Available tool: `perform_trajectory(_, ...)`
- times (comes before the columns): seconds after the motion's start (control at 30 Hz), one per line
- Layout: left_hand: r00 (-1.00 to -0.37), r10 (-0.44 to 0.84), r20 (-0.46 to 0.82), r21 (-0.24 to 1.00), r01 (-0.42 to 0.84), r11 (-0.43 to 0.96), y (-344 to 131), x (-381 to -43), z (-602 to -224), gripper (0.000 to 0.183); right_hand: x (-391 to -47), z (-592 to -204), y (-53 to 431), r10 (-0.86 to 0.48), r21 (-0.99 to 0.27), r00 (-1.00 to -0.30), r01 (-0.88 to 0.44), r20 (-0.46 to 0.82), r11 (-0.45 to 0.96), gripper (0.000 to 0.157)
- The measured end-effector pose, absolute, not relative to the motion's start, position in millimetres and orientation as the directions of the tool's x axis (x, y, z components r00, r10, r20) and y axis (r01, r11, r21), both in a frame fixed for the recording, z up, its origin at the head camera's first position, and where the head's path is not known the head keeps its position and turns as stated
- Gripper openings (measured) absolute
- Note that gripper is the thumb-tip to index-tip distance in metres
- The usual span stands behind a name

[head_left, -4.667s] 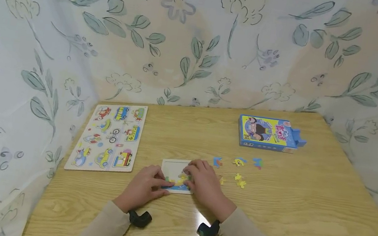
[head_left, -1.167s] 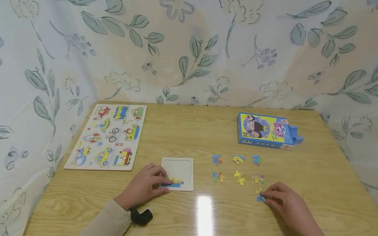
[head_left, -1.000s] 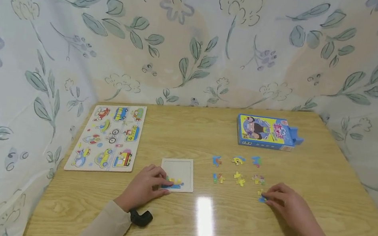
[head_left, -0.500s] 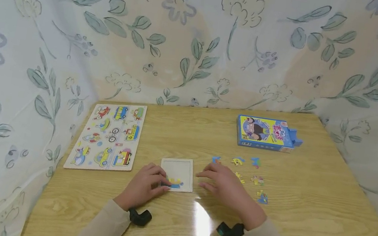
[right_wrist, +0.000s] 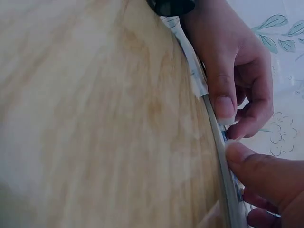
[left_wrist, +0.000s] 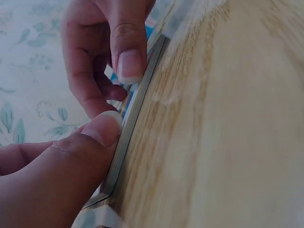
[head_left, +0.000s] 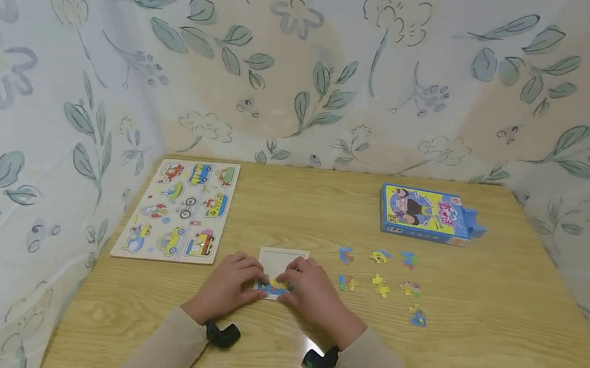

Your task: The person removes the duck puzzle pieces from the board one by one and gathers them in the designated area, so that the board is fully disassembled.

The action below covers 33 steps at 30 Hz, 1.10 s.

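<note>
A small white-rimmed puzzle tray (head_left: 285, 251) lies flat on the table in front of me, with joined blue and yellow puzzle pieces (head_left: 273, 290) along its near side. My left hand (head_left: 227, 279) grips the tray's near left corner; its thumb (left_wrist: 102, 129) lies at the rim, its fingers over the pieces. At the near right part of the tray, my right hand (head_left: 316, 294) has thumb and index finger curled on a yellow-and-blue piece. Hands hide much of these pieces. Right of the tray lie several loose jigsaw pieces (head_left: 380, 285), one (head_left: 417, 315) nearest me.
A wooden vehicle puzzle board (head_left: 176, 211) lies at the left. Toward the back right is a blue and yellow card box (head_left: 421, 214) with its end flap out. Floral cloth (head_left: 310, 73) covers the walls behind the wooden table (head_left: 505, 339).
My right hand has let go of the loose piece at the lower right, which stays on the table, and has moved left to the tray. My left hand stays at the tray's corner.
</note>
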<state>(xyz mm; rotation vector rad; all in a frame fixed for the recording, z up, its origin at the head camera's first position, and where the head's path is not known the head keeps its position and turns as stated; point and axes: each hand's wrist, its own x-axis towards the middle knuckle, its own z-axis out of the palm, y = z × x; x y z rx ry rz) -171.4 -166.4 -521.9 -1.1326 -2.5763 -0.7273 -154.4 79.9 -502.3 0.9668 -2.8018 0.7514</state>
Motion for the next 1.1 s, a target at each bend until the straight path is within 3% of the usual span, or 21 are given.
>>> perform_trajectory(0.33, -0.634, 0.644, 0.428, 0.310, 0.772, 0.554, -165, -170, -522, 0.020, -140, -498, 79, -0.445, -0.692, -0.886, -0.402, 0.130, 0.599, 0.020)
perform_trajectory(0.5, -0.646, 0.645, 0.409, 0.330, 0.764, 0.555, -165, -167, -520, 0.018, -127, -484, 121, -0.404, -0.731, -0.891, -0.414, 0.206, 0.543, 0.014)
perform_trajectory(0.6, -0.659, 0.640, 0.395, 0.349, 0.752, 0.560, -164, -166, -518, 0.018, -118, -479, 160, -0.368, -0.707, -0.903, -0.408, 0.221, 0.577, 0.013)
perform_trajectory(0.8, -0.670, 0.648, 0.363, 0.356, 0.742, 0.568, -164, -168, -518, 0.020, -95, -484, 220, -0.232, -0.624, -0.968, -0.243, 0.100, 0.743, 0.018)
perform_trajectory(1.1, -0.662, 0.645, 0.382, 0.357, 0.749, 0.557, -162, -170, -519, 0.021, -87, -499, 245, -0.226, -0.445, -0.934, -0.334, 0.278, 0.831, 0.024)
